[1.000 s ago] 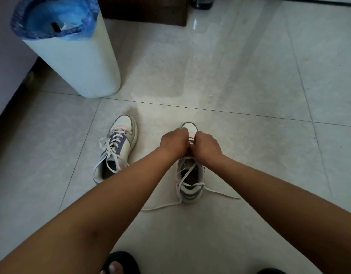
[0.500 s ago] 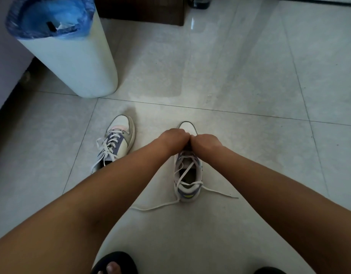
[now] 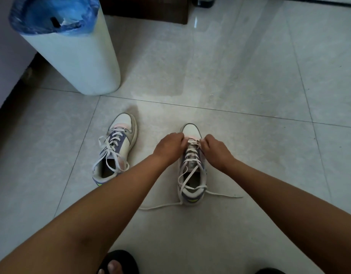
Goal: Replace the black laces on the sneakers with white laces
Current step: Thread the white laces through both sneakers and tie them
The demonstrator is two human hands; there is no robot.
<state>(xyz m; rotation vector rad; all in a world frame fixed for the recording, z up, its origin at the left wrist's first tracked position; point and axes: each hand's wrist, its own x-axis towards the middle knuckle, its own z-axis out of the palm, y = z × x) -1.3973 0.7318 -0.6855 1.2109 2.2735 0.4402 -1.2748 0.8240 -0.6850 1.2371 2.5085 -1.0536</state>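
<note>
- Your left hand (image 3: 169,144) and right hand (image 3: 215,148) sit at the toe end of the right-hand sneaker (image 3: 192,167) on the tiled floor (image 3: 249,76), one on each side of the lowest lace crossings.
- Both hands have curled fingers pinching the white lace (image 3: 191,155) near the bottom eyelets; exactly which strand each one holds is too small to tell.
- That lace already criss-crosses up the tongue, and its two loose ends trail off the heel onto the floor, one to the left and one to the right.
- The other sneaker (image 3: 116,149) stands well apart to the left, near the white trash bin (image 3: 75,56), already threaded with a white lace that lies loose and untied.
- No black laces are in sight, so you seem to be late in the task, evening out or snugging the rows on this second shoe.
- Next, work the slack upward row by row toward the ankle, keeping both free ends about equal.
- Pull gently: a hard tug on one side could drag the opposite end back through an eyelet.
</note>
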